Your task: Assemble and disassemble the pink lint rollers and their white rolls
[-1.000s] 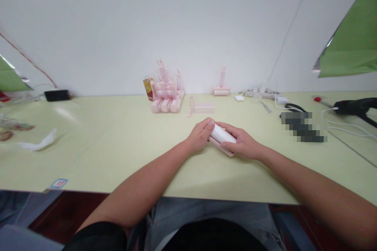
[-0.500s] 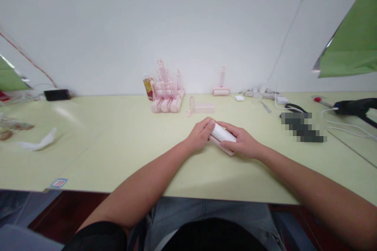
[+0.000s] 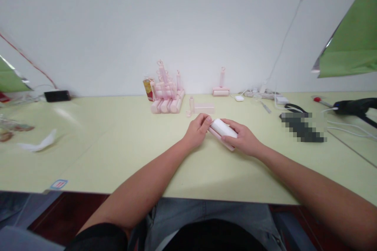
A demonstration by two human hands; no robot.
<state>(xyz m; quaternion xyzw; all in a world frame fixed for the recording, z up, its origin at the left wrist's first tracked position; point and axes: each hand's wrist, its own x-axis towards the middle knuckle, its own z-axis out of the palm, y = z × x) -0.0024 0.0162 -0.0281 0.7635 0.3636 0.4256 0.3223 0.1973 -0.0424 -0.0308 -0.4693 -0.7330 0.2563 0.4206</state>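
Note:
A white lint roller [image 3: 223,128] in a pink holder lies across the middle of the pale green table [image 3: 118,153]. My right hand [image 3: 241,139] is wrapped around its right part from behind and below. My left hand [image 3: 198,130] is curled with its fingertips pinching the roller's left end. Just beyond my hands lies a loose pink handle and cover [image 3: 202,108].
A stack of pink lint rollers [image 3: 166,95] stands at the back centre with a small bottle [image 3: 148,86] beside it, and a single upright roller [image 3: 221,85] to its right. Cables, chargers and a black tool [image 3: 353,106] lie at the right. White paper scrap [image 3: 38,142] lies at the left.
Both hands have moved the roller slightly away from me and lifted it a little; my left fingers have shifted to the roller's end.

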